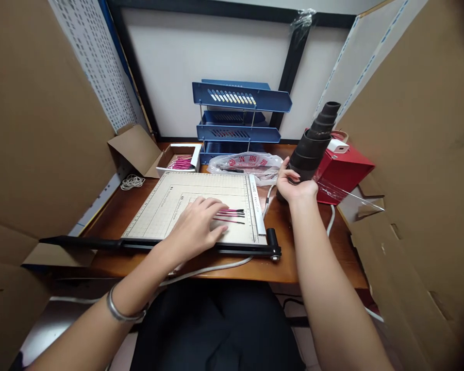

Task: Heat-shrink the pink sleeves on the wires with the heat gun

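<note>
My left hand [198,225] lies flat with fingers stretched out on the board of a paper cutter [166,206], pressing down several thin pink wires with black ends [232,215]. The wires poke out to the right of my fingertips, near the cutter's ruler edge [257,206]. My right hand [296,185] is wrapped round the body of a black heat gun [313,144], which stands tilted with its nozzle up at the right of the cutter. A white cord [216,268] trails along the table's front edge.
A small open cardboard box with pink wires [180,161] and a plastic bag [247,165] lie behind the cutter. Blue stacked letter trays [237,116] stand at the back. A red box [344,170] sits at right. Rubber bands [131,181] lie at left. Cardboard walls enclose both sides.
</note>
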Available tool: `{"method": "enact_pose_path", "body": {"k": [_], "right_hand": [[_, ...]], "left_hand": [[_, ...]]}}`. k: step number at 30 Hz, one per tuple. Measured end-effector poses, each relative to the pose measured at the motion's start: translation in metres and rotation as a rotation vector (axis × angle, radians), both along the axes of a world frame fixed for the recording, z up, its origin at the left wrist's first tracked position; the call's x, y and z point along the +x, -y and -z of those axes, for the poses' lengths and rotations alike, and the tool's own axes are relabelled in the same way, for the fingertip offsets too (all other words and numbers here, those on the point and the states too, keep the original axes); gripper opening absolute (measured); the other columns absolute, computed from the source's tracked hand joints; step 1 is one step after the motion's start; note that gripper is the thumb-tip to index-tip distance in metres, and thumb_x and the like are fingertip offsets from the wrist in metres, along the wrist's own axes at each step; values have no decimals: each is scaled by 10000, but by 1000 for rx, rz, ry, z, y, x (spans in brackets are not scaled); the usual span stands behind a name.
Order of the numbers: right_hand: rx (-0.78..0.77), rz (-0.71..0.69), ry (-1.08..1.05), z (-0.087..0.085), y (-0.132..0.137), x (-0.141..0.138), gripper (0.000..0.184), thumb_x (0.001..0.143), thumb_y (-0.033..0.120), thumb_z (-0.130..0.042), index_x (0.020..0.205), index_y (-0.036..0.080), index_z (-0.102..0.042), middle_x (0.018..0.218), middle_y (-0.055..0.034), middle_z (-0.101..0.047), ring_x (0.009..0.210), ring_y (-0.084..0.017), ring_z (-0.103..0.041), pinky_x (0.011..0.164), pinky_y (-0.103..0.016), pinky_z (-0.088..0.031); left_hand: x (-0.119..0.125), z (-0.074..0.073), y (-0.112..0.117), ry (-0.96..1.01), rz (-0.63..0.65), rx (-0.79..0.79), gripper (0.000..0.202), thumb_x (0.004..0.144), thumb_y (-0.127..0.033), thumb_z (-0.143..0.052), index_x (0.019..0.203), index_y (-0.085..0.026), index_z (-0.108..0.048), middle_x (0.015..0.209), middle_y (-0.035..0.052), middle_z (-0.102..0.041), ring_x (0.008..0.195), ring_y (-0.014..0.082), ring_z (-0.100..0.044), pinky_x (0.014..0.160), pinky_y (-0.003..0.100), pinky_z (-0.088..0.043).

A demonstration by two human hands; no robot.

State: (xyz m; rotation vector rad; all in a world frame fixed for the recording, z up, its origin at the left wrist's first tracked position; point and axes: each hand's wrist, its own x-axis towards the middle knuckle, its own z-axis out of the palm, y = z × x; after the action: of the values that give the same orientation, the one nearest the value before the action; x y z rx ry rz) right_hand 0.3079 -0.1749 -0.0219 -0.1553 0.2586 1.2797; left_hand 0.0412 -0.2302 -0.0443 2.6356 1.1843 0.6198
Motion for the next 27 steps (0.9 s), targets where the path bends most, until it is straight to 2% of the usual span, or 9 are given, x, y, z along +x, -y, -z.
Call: {"method": "enact_pose_path", "body": {"k": [2, 5, 10, 14, 19, 22, 24, 26, 27], "right_hand": [[-1, 1, -3, 3, -2, 3, 526, 1059, 502, -160, 1108, 161, -556, 926, -107, -654, 467, -72, -411, 289, -136, -317], [-10, -1, -14, 7, -3, 4, 582, 1051, 534, -110, 1129, 151, -541, 976, -131, -658, 452, -63, -400, 285, -135, -320], [-36, -24, -5, 8, 1, 5, 568, 1050, 504, -78, 1150, 161, -520, 939, -131, -661, 521, -103, -510, 282, -143, -311], [-39, -19, 3, 7, 3, 5, 565, 1046, 506, -86, 1133, 167, -530, 923, -129, -661, 601, -129, -589, 284, -145, -331], [-50, 11, 5, 6, 2, 6, 647, 1028, 606, -80, 1116, 167, -546, 866, -91, -636, 550, -101, -546, 290, -123, -346], [-65, -16, 36, 6, 10, -2, 681, 1014, 656, -69, 1089, 175, -545, 867, -81, -638, 473, -74, -435, 306, -133, -361], [-58, -128, 186, 7, 23, -13, 708, 993, 720, -119, 1068, 169, -557, 875, -80, -651, 435, -54, -350, 321, -153, -359], [-23, -280, 561, 10, 39, -25, 630, 971, 734, -330, 1023, 163, -593, 832, -51, -659, 420, -41, -294, 337, -168, -310], [-40, -289, 809, 12, 48, -31, 535, 946, 683, -476, 996, 171, -621, 803, -36, -664, 419, -49, -297, 347, -188, -292]], "left_hand": [[2, 0, -9, -114, -2, -13, 368, 917, -314, -671, 1256, -172, -664, 1305, 117, -669, 1157, 310, -559, 993, 467, -438], [5, -3, -18, -218, 12, -57, 336, 935, -373, -655, 1207, -181, -702, 1267, 121, -691, 1131, 312, -572, 958, 455, -430], [4, -6, -26, -212, 24, -98, 183, 938, -353, -640, 987, -233, -768, 1074, 73, -757, 1038, 289, -614, 907, 428, -385], [4, -6, -25, -232, 29, -94, 196, 947, -285, -585, 963, -224, -770, 1002, 72, -770, 992, 278, -625, 886, 415, -390], [12, -13, -29, -370, 30, -36, 227, 940, -204, -540, 934, -193, -767, 1020, 93, -775, 998, 294, -630, 867, 419, -409], [16, -18, -33, -383, 54, -46, 189, 919, -236, -588, 921, -203, -774, 973, 90, -774, 948, 279, -640, 830, 388, -427], [17, -19, -36, -375, 52, -69, 184, 908, -247, -601, 922, -208, -780, 925, 87, -770, 900, 266, -650, 784, 360, -436], [18, -17, -38, -375, 53, -87, 197, 909, -249, -589, 904, -200, -779, 886, 88, -763, 856, 256, -659, 747, 346, -441], [19, -16, -38, -374, 60, -92, 205, 912, -250, -579, 893, -193, -776, 875, 90, -761, 841, 253, -661, 739, 343, -444]]}}
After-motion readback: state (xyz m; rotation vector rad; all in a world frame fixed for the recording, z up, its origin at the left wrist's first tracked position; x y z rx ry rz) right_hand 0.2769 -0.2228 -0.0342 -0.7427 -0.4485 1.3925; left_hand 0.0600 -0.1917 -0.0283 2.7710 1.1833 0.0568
